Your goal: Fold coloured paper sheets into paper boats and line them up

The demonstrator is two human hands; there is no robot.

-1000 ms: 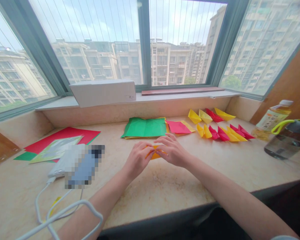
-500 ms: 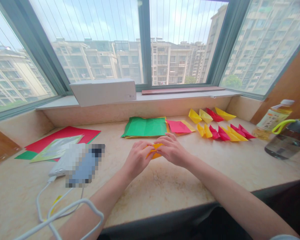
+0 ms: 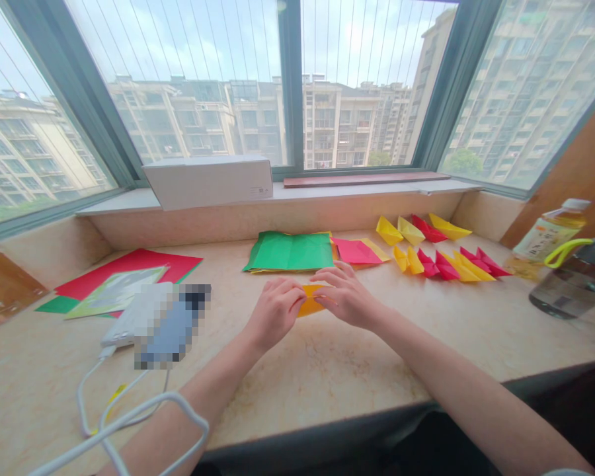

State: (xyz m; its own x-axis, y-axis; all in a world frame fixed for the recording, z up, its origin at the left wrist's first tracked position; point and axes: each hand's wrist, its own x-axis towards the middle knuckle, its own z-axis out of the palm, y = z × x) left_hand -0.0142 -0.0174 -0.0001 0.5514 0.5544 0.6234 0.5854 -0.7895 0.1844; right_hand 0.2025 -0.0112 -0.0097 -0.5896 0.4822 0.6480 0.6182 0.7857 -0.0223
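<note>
1. At the centre of the frame, a small folded orange paper [image 3: 311,305] sits between the two hands. Fingers cover both its ends, so its folds cannot be fully made out, nor whether it touches the stone countertop [image 3: 307,383].
2. The left hand [image 3: 276,309] pinches the paper's left end between thumb and curled fingers; the fingertips are partly hidden.
3. The right hand [image 3: 348,297] pinches the right end with thumb and forefinger, its other fingers arched above; how firmly, I cannot tell.
4. Just above the hands lie creased green sheets [image 3: 292,251] with yellow edges showing underneath. Beside them is a pink sheet [image 3: 357,251], its lower edge partly behind the right fingers.
5. Right of centre stand two rows of origami: four boats [image 3: 429,229] behind, in yellows and red, and winged pieces [image 3: 446,266] in front, crowded enough to overlap.
6. At the right edge, a dark tumbler [image 3: 570,284] is cut off by the frame and hides part of a tea bottle [image 3: 550,231].
7. At left, mosaic blocks obscure a phone-like object [image 3: 168,327] and part of a white power bank [image 3: 126,324]. A white cable [image 3: 168,397] crosses before the left forearm and leaves at the bottom.
8. On the upper-left sill, the white box [image 3: 211,185] bears print too small to read.
</note>
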